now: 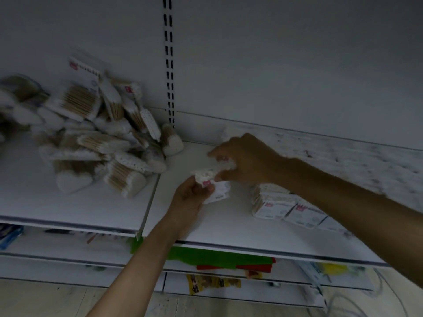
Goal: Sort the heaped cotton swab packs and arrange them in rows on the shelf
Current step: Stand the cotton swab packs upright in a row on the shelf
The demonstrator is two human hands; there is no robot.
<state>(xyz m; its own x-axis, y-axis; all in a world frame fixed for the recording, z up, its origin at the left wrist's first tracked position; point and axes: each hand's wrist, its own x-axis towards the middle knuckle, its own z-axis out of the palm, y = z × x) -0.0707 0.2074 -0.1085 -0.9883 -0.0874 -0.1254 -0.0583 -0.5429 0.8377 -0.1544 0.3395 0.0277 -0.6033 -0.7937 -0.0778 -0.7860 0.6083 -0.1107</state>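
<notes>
Light: dim, cool and grey throughout; source not in view. Back panel [286, 53] darkens toward the upper corners; floor [45, 298] at near left reads warmer in tone.
Shadows: soft, deepest beneath the shelf [68, 202] lip.
Blur: heap [91, 133] smeared, worst at far left; left hand [190, 197], right hand [247, 161] and pack [217, 191] soft, label print unreadable.
Distortion: shelf edges bow; slotted upright [169, 65] leans.

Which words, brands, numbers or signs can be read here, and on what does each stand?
No text can be read; all is blurred.
held pack: red logo, grey print, unreadable.
row of packs: red logos, unreadable.
heap of packs: red marks, unreadable.
yellow packet below: dark print, unreadable.
</notes>
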